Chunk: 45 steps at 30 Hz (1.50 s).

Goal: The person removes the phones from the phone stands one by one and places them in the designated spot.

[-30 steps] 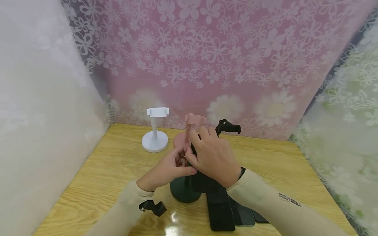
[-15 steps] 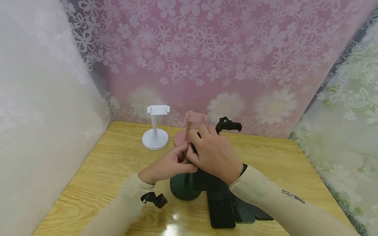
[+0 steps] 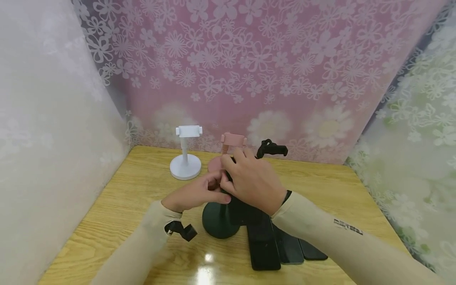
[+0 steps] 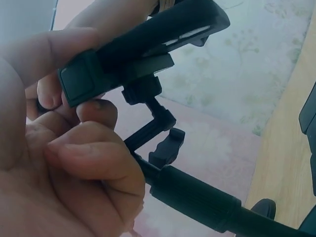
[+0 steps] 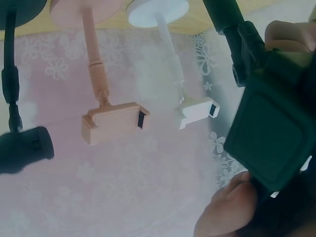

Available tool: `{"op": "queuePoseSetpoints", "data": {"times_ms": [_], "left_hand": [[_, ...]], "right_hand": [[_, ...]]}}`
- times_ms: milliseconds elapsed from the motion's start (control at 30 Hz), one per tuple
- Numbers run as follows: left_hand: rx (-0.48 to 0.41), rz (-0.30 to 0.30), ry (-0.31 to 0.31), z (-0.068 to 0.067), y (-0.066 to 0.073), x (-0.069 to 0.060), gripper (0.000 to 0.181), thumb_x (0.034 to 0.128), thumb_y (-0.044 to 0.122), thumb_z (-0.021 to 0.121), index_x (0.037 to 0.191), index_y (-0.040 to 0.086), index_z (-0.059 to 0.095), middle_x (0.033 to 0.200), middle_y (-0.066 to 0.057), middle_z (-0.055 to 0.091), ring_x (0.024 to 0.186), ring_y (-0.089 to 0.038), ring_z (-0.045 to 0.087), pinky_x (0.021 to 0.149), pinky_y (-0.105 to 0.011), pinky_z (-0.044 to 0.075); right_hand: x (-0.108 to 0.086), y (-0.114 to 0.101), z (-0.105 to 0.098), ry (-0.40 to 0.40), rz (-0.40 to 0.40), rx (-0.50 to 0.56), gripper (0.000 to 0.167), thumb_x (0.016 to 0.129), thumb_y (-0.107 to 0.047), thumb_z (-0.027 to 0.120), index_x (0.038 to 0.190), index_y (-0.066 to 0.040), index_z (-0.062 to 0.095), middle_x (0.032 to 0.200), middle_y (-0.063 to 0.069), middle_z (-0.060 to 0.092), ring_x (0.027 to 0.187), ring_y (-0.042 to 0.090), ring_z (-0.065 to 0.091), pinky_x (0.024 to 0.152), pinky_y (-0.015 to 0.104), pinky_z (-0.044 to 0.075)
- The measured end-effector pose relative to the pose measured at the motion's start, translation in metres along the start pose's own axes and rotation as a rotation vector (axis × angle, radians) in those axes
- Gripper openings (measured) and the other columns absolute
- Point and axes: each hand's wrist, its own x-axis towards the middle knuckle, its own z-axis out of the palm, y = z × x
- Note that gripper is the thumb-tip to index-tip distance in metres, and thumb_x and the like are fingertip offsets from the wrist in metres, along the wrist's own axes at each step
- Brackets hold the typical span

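A dark green phone stand [image 3: 221,221] stands upright on the table, between my hands. My left hand [image 3: 197,194] pinches the end of its clamp [image 4: 81,79], fingers curled under it. My right hand [image 3: 254,182] grips a black phone [image 4: 168,32] from above, its fingers bent over the edge. The phone lies along the clamp; whether it sits fully inside cannot be made out. Close up in the right wrist view is the clamp's green square end [image 5: 271,131], beside my right-hand fingertip [image 5: 229,205]. In the head view my right hand covers much of the clamp and phone.
A white phone stand [image 3: 185,166] and a pink phone stand [image 3: 233,140] stand behind the hands. At the back right is a black stand's clamp [image 3: 271,149]. Three dark phones, including the nearest phone [image 3: 264,249], lie side by side under my right forearm.
The head view has shifted slightly. Both hands stay at the green stand's clamp and the phone, with only small finger movement. The other stands and phones lie as before.
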Motion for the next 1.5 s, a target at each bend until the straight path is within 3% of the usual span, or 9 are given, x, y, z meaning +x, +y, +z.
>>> {"op": "queuePoseSetpoints", "data": {"times_ms": [333,500,667,900,1333,1500], "left_hand": [[0.042,0.033,-0.047,-0.008,-0.004,0.006,0.029,0.0994,0.024,0.072,0.118,0.008,0.056,0.086,-0.010,0.051,0.064,-0.019,0.039,0.070,-0.028,0.042],[0.034,0.054,-0.068,-0.010,-0.005,0.007,0.033,0.0987,0.029,0.074,0.119,0.008,0.057,0.086,-0.006,0.052,0.063,-0.017,0.039,0.069,-0.028,0.041],[0.052,0.076,-0.084,-0.012,-0.005,0.009,0.031,0.1002,0.023,0.071,0.122,0.008,0.057,0.087,-0.007,0.053,0.062,-0.018,0.039,0.067,-0.029,0.041],[0.123,0.099,-0.116,-0.013,-0.003,0.010,0.025,0.1011,0.020,0.070,0.118,0.007,0.056,0.084,-0.006,0.051,0.063,-0.017,0.040,0.065,-0.028,0.040],[0.195,0.090,-0.137,-0.013,0.004,0.011,0.017,0.1007,0.012,0.069,0.111,0.006,0.057,0.081,-0.008,0.055,0.061,-0.016,0.046,0.060,-0.027,0.041],[0.178,0.085,-0.146,-0.013,0.005,0.012,0.018,0.0998,0.010,0.070,0.112,0.006,0.058,0.083,-0.007,0.059,0.062,-0.016,0.050,0.061,-0.028,0.044]], "right_hand": [[0.001,0.009,0.002,-0.035,0.000,0.103,0.016,0.099,-0.025,0.056,0.094,-0.010,0.053,0.084,0.005,0.046,0.071,0.020,0.041,0.046,0.027,0.032],[0.001,0.011,0.000,-0.040,-0.007,0.092,0.017,0.100,-0.026,0.057,0.094,-0.010,0.053,0.085,0.005,0.048,0.072,0.021,0.042,0.045,0.027,0.032],[0.001,0.013,-0.001,-0.029,-0.037,0.076,0.017,0.099,-0.026,0.058,0.093,-0.010,0.052,0.083,0.005,0.045,0.070,0.021,0.039,0.045,0.026,0.029],[0.000,0.014,-0.004,-0.043,-0.038,0.129,0.015,0.099,-0.025,0.057,0.093,-0.012,0.052,0.082,0.003,0.043,0.069,0.018,0.037,0.046,0.026,0.028],[-0.003,0.014,-0.007,-0.057,-0.015,0.154,0.015,0.099,-0.024,0.057,0.094,-0.011,0.052,0.083,0.002,0.042,0.071,0.018,0.036,0.050,0.027,0.031],[-0.002,0.012,-0.010,-0.075,-0.009,0.168,0.014,0.098,-0.024,0.058,0.096,-0.011,0.053,0.085,0.002,0.043,0.073,0.018,0.038,0.052,0.027,0.034]]}}
